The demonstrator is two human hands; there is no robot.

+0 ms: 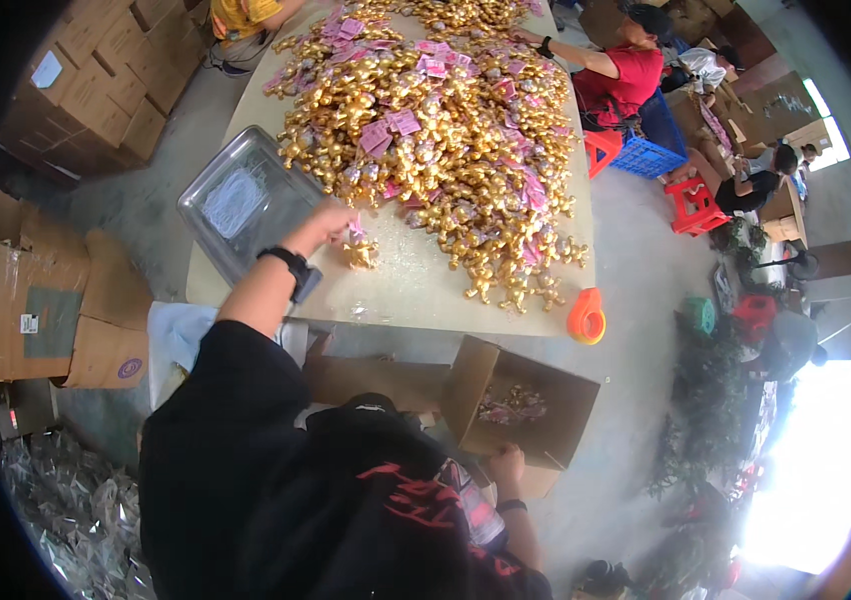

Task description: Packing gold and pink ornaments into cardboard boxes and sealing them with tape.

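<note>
My left hand (330,222) reaches over the near left part of the table, fingers pinched at the pink tag on a small gold figurine (361,254). The figurine is at the tabletop, and I cannot tell whether it is lifted. Next to my left forearm lies a metal tray (208,178) holding a bundle of pale strings (234,202). Low on the right, my right hand (506,463) is closed at the near edge of an open cardboard box (558,428); whatever its fingers hold is hidden. Inside the box lie several gold and pink pieces (514,404).
A large heap of gold figurines (426,130) with pink tags covers much of the table (386,292). An orange tape roll (587,318) sits at its near right corner. Stacked cartons (96,85) stand left; a person in red (621,80) sits at the far right side.
</note>
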